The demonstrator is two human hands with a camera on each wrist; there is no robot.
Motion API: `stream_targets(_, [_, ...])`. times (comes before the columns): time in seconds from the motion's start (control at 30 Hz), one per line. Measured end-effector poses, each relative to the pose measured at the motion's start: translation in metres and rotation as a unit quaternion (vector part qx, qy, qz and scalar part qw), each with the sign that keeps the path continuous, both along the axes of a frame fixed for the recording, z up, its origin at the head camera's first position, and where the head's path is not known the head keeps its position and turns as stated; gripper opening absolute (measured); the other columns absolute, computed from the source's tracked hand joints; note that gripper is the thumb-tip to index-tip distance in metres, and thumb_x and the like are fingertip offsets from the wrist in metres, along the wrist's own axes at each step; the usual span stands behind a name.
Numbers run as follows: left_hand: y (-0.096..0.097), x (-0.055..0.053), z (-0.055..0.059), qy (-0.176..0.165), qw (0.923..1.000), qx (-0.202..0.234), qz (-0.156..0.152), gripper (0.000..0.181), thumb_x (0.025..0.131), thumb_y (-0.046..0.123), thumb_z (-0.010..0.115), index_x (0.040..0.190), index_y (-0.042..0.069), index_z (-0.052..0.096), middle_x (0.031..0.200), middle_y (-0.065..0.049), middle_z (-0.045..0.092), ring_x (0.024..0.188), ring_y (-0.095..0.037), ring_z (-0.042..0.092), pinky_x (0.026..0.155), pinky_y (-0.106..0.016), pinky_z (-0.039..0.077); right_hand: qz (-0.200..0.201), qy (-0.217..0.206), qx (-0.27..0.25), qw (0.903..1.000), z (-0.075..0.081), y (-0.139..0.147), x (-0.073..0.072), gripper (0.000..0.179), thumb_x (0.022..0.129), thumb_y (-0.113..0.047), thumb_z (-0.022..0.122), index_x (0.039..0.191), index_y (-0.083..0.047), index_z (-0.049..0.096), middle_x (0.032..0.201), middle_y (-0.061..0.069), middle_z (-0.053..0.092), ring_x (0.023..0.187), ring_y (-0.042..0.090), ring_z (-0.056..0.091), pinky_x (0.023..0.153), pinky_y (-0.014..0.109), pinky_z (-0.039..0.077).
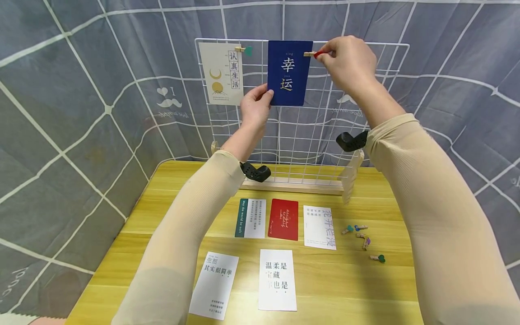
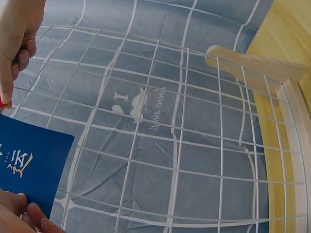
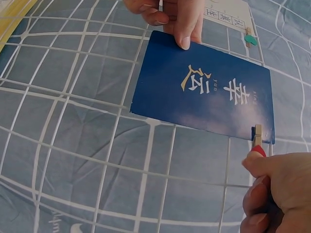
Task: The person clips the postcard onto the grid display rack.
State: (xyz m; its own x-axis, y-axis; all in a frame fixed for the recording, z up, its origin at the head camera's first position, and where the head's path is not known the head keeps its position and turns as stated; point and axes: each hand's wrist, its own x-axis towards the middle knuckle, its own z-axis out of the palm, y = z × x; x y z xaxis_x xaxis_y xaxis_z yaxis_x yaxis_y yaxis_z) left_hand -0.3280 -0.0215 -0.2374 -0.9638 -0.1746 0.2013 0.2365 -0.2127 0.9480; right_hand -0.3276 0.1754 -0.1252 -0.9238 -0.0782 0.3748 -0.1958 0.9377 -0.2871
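A dark blue card (image 1: 287,74) with white and gold characters stands against the upper part of a white wire grid (image 1: 300,144). My left hand (image 1: 256,106) pinches its lower left corner, thumb in front. At the card's upper right edge, my right hand (image 1: 349,61) pinches a small wooden clothespin (image 3: 257,135) with a red decoration. The clothespin's tip overlaps the card edge; whether it also bites the wire cannot be told. To the left, a cream card (image 1: 221,74) hangs on the grid under a clothespin with a green decoration (image 1: 243,50).
Wooden feet (image 1: 351,176) carry the grid on a yellow wood-grain table (image 1: 333,280). In front lie a green-and-white card (image 1: 250,218), a red card (image 1: 283,220) and several white cards (image 1: 278,280). Several small clothespins (image 1: 361,235) are scattered at the right. Grey patterned cloth (image 1: 101,158) surrounds the table.
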Motion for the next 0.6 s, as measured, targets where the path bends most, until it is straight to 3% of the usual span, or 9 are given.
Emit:
stream_targets(0.23, [0.000,0.000,0.000,0.003,1.0000,0.001,0.002,0.028,0.104,0.005,0.058,0.130,-0.001,0.067,0.115,-0.011,0.066,0.103,-0.019,0.065,0.096,-0.030,0.052,0.000,0.006,-0.019,0.9998,-0.004,0.001,0.000,0.042,0.108,-0.041,0.047,0.139,-0.020,0.067,0.126,0.002,0.070,0.103,0.021,0.057,0.072,0.033,0.035])
stream_targets(0.3, [0.000,0.000,0.000,0.000,1.0000,0.000,0.003,0.028,0.104,0.006,0.058,0.130,-0.001,0.067,0.115,-0.010,0.065,0.103,-0.018,0.065,0.094,-0.028,0.052,0.001,0.013,-0.028,0.9995,-0.006,0.003,0.001,0.043,0.107,-0.042,0.048,0.139,-0.021,0.067,0.124,0.002,0.070,0.099,0.019,0.056,0.072,0.032,0.035])
stream_targets(0.5, [-0.001,0.000,-0.002,-0.003,0.9999,-0.010,0.010,0.028,0.104,0.007,0.059,0.130,0.002,0.067,0.116,-0.008,0.065,0.102,-0.015,0.063,0.087,-0.025,0.052,0.023,0.042,-0.081,0.9956,-0.016,0.017,0.007,0.045,0.104,-0.044,0.055,0.144,-0.027,0.062,0.094,0.001,0.061,0.077,0.015,0.049,0.067,0.031,0.034])
stream_targets(0.6, [-0.001,0.002,-0.003,-0.001,0.9998,-0.013,0.015,0.028,0.104,0.007,0.059,0.131,0.003,0.067,0.117,-0.007,0.065,0.102,-0.015,0.062,0.084,-0.023,0.051,0.051,0.044,-0.109,0.9918,-0.021,0.026,0.010,0.046,0.102,-0.042,0.061,0.145,-0.027,0.061,0.088,0.002,0.055,0.074,0.015,0.047,0.068,0.030,0.034])
